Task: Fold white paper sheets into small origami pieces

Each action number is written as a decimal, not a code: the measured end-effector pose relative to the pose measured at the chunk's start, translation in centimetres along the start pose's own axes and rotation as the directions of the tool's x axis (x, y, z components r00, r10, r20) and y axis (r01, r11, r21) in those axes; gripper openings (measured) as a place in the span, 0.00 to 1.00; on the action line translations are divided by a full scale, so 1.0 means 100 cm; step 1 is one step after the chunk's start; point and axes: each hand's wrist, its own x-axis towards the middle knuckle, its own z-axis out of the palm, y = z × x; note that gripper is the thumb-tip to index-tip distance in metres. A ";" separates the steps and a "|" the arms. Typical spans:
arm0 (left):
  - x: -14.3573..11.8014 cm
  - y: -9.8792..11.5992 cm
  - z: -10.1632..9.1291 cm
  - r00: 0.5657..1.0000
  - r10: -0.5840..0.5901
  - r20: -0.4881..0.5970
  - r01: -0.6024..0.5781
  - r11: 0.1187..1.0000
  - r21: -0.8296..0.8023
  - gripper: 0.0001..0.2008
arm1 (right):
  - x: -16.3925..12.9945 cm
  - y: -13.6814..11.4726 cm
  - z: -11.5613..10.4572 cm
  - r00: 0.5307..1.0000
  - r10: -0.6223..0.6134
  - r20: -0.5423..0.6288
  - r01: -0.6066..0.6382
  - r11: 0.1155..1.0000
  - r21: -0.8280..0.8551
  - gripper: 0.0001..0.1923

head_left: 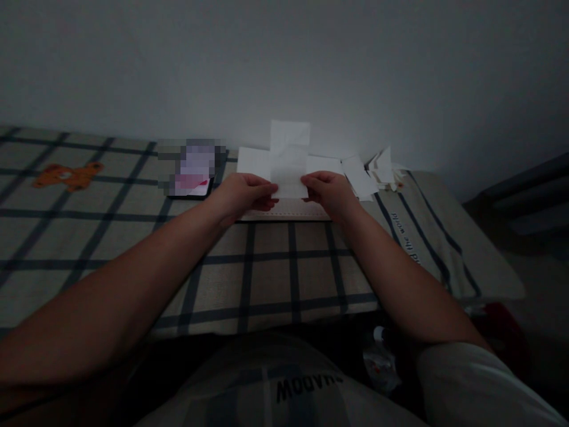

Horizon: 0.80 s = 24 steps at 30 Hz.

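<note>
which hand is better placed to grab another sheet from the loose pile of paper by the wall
Right. The right hand pinches the right edge of the held paper, and the loose pile of paper lies just beyond it on that side. The left hand would probably have to cross over the sheet.

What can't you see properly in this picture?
Head view:
- Phone: its screen is blurred out.
- Paper sheet: too dim to tell whether anything is written on it; left hand and right hand cover its lower corners.
- Paper pile: pieces overlap, too small to count.
- Shirt lettering: dark, upside down.
</note>
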 end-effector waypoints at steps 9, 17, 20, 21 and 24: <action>-0.005 0.005 -0.001 0.999 -0.009 0.046 0.007 0.999 0.046 0.09 | 0.002 0.004 -0.002 0.999 -0.029 0.026 0.027 0.997 0.072 0.07; 0.004 0.000 -0.005 0.994 0.101 0.033 -0.095 0.984 -0.148 0.09 | -0.005 0.000 0.000 0.994 -0.001 0.109 -0.005 0.999 0.053 0.08; 0.006 -0.001 -0.006 0.988 0.152 -0.036 -0.155 0.979 -0.134 0.06 | -0.007 0.001 0.002 0.983 0.017 0.183 -0.024 0.999 0.041 0.09; 0.006 -0.001 -0.006 0.984 0.165 -0.063 -0.171 0.980 -0.101 0.06 | -0.007 0.001 0.002 0.981 0.015 0.194 -0.023 0.999 0.039 0.09; 0.004 -0.001 -0.004 0.970 0.213 -0.113 -0.214 0.977 0.005 0.06 | -0.006 0.003 0.002 0.979 -0.004 0.206 -0.005 0.999 0.044 0.11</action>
